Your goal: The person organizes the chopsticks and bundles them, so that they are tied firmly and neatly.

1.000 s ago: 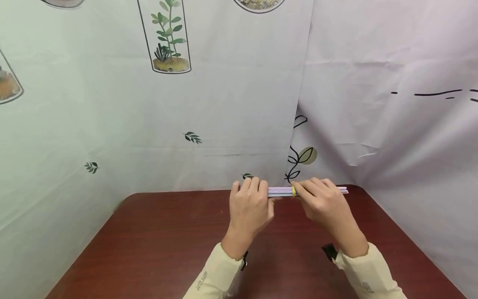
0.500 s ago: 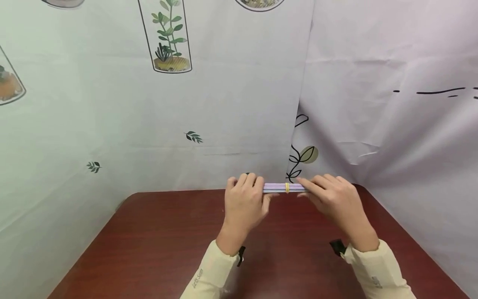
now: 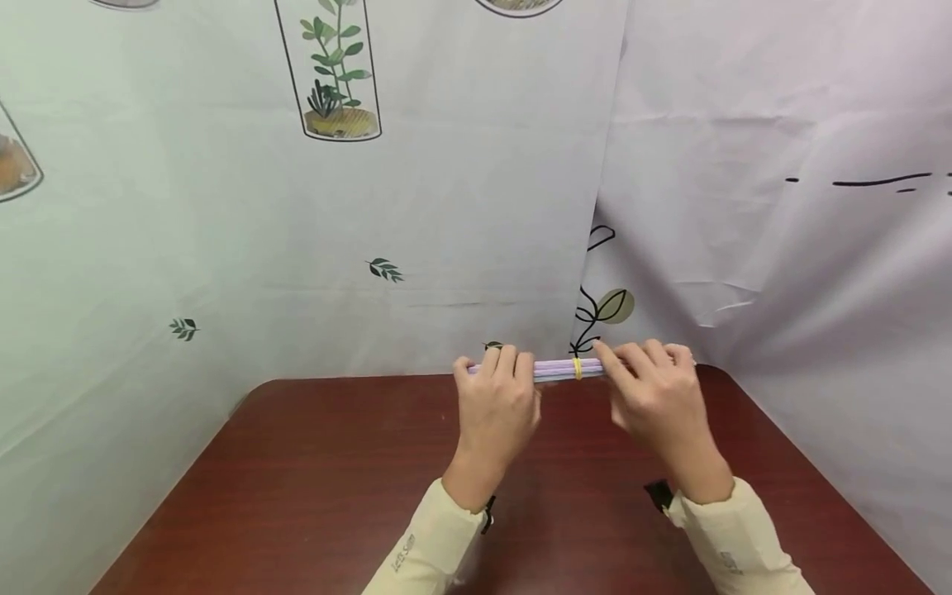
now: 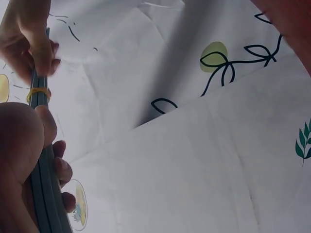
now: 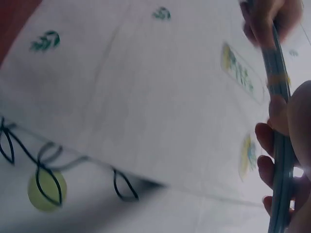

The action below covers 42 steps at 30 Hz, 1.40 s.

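Observation:
A slim bundle of lilac and blue-grey sticks (image 3: 554, 371) is held level above the far side of the table, and whether they are straws is unclear. Around its middle runs a yellow rubber band (image 3: 577, 368). My left hand (image 3: 494, 409) grips the bundle left of the band, fingers over the top and thumb below. On the other side of the band, my right hand (image 3: 658, 401) holds the right part, its index finger partly raised. Both wrist views show curled fingers round the sticks (image 4: 46, 189), which look dark grey there. The palms hide much of both ends.
A dark red-brown table (image 3: 335, 471) lies beneath the hands. Pale cloth (image 3: 446, 207) printed with plants and jars hangs behind it, and more cloth (image 3: 833, 289) drapes along the right side.
My right hand has shifted right from beside the band, then slightly back left, and now covers the right end that showed earlier. My left hand has moved only slightly and keeps its hold.

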Available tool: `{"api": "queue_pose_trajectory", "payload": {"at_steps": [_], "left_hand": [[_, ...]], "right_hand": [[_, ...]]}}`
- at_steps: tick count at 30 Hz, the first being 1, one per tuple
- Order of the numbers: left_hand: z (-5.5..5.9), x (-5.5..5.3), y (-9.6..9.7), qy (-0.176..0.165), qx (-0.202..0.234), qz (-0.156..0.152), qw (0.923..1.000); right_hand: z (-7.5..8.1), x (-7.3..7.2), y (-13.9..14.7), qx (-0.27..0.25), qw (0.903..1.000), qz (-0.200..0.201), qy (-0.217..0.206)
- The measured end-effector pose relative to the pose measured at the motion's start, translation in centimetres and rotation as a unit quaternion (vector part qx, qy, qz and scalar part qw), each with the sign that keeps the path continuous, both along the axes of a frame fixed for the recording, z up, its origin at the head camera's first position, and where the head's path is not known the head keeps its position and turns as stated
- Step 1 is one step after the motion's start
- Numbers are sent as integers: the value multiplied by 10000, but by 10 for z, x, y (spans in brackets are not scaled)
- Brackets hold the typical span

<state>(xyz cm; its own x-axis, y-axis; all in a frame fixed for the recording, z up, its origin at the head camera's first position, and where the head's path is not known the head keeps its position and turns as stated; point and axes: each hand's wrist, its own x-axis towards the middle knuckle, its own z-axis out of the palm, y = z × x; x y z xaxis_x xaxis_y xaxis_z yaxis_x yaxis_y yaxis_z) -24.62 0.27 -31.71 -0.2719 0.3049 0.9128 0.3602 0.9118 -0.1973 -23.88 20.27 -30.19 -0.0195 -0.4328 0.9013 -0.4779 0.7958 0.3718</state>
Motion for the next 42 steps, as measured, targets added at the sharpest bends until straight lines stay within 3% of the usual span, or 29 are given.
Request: {"api": "queue_pose_trajectory", "payload": {"at_steps": [6, 19, 24, 27, 29, 31, 36, 38, 42], "left_hand": [[1, 0, -1, -59, -43, 88, 9999], [1, -2, -8, -348, -22, -94, 9993], [2, -3, -10, -431, -55, -152, 9989], [3, -3, -13, -432, -109, -303, 9985], [4, -3, -15, -439, -152, -432, 9980], [5, -2, -17, -455, -178, -591, 9971], [6, -3, -20, -503, -84, -1049, 9932], [5, -5, -21, -433, -16, -1217, 9916], [5, -8, -22, -198, -9, -1380, 9902]], "right_hand": [[-8, -4, -13, 447, 9986, -267, -71], [-7, -2, 3, 120, 9993, 37, -342], [-3, -4, 12, 44, 9976, 379, -580], [1, -5, 24, -107, 9903, 931, -1021], [2, -7, 34, -241, 9779, 1473, -1464], [2, -8, 42, -399, 9560, 2078, -2034], [2, -8, 50, -993, 8916, 3102, -3145], [3, -7, 49, -1296, 8679, 3380, -3402], [3, -6, 45, -1786, 8110, 4038, -3838]]}}
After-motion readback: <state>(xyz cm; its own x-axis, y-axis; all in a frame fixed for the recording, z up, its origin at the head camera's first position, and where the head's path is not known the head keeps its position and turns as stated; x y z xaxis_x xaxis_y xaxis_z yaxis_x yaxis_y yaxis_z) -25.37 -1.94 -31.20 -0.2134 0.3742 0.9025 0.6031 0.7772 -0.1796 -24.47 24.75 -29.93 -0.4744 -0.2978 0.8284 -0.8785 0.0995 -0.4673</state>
